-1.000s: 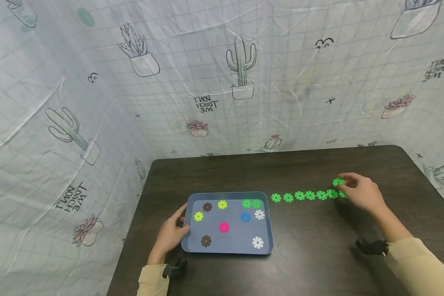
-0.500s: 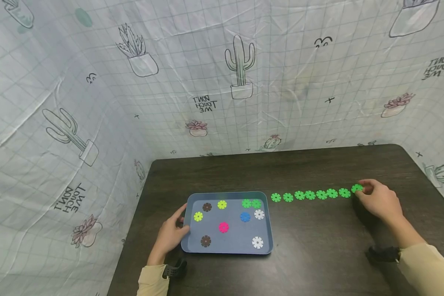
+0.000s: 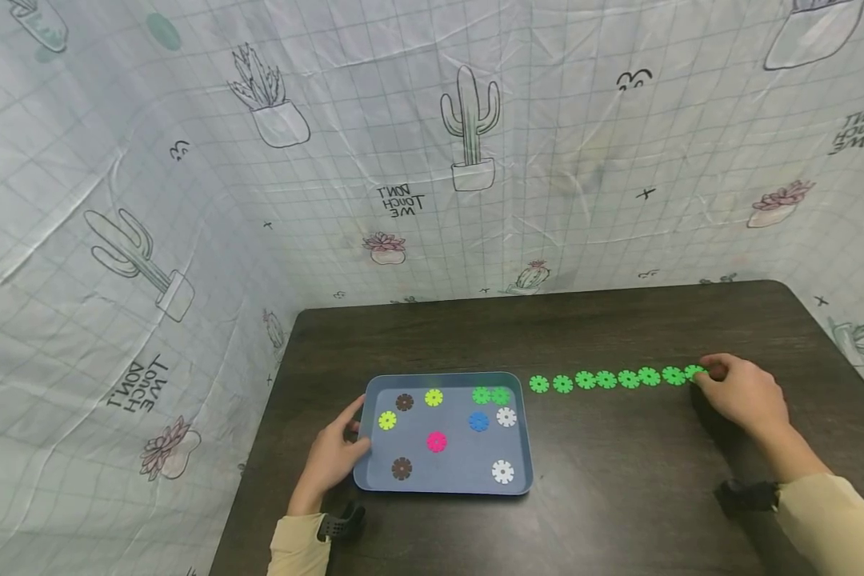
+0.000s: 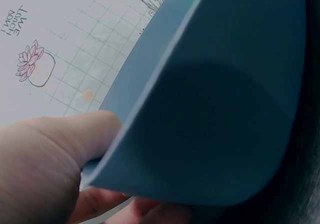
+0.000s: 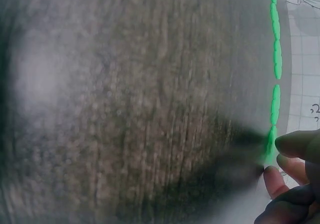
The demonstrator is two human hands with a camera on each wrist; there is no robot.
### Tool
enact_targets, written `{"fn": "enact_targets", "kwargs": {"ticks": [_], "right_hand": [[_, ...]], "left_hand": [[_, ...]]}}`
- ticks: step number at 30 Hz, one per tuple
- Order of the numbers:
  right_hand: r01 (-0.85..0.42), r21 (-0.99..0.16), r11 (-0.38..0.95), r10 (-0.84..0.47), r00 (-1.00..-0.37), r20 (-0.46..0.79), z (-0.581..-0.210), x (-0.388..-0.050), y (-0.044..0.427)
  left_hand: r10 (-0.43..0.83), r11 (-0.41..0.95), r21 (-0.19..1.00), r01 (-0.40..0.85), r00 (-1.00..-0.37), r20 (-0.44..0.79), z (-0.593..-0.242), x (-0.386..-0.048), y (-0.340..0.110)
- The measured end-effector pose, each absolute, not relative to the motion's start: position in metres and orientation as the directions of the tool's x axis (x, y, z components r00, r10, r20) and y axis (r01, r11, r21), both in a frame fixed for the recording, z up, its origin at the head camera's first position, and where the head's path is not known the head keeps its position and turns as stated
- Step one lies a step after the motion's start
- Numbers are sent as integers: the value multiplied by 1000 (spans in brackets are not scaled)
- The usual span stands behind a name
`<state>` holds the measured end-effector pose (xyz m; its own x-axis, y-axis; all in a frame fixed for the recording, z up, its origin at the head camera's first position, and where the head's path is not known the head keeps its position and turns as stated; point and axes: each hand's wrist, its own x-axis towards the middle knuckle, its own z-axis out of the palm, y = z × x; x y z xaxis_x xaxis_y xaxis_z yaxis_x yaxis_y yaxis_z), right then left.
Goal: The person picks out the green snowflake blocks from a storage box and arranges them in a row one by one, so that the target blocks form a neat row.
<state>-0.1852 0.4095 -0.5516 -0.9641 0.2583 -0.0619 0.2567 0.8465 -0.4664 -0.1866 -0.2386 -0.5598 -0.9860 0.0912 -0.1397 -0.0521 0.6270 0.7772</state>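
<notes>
At the right end of a row of several green snowflake discs (image 3: pixel 606 380), my right hand (image 3: pixel 745 396) holds one more green snowflake disc (image 3: pixel 694 374) by its edge, down at table level. In the right wrist view its fingertips are on that disc (image 5: pixel 270 144), partly covering it. My left hand (image 3: pixel 333 452) grips the left side of a blue-grey tray (image 3: pixel 454 472), its thumb over the rim. The left wrist view shows the tray wall (image 4: pixel 215 114) large, with fingers beneath it. Inside the tray lie two green discs (image 3: pixel 490 395), a pink disc (image 3: pixel 437 442) and a blue disc (image 3: pixel 478 422).
Also in the tray are yellow discs (image 3: pixel 434 397), brown discs (image 3: pixel 402 469) and white discs (image 3: pixel 502 471), spread apart. The dark wooden table (image 3: pixel 619 480) has a back edge close to a patterned cloth (image 3: pixel 547 160), which also hangs at both sides.
My right hand has moved right with the green disc, from above the row to its right end, and lowered it to the table there. The left hand stays on the tray.
</notes>
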Motion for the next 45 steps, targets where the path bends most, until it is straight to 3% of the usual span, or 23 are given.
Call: {"fn": "enact_targets", "kwargs": {"ticks": [8,14,25,45], "right_hand": [[247,-466,850,258,-965,-41,-550,-183,412],[173,-485,857,195,-981,-6,-538,-186,395],[-9,-562,827,20,-999,46,-510,-205,320],[-170,-655,737,-181,-982,50,-494,-230,174]], "left_hand": [[91,622,781,-59,-985,-146,-559,-186,-237],[91,617,784,-61,-985,-148,-557,-185,-238],[81,624,779,-63,-986,-144,-560,-185,-238],[84,621,782,-57,-987,-139,-564,-187,-238]]}}
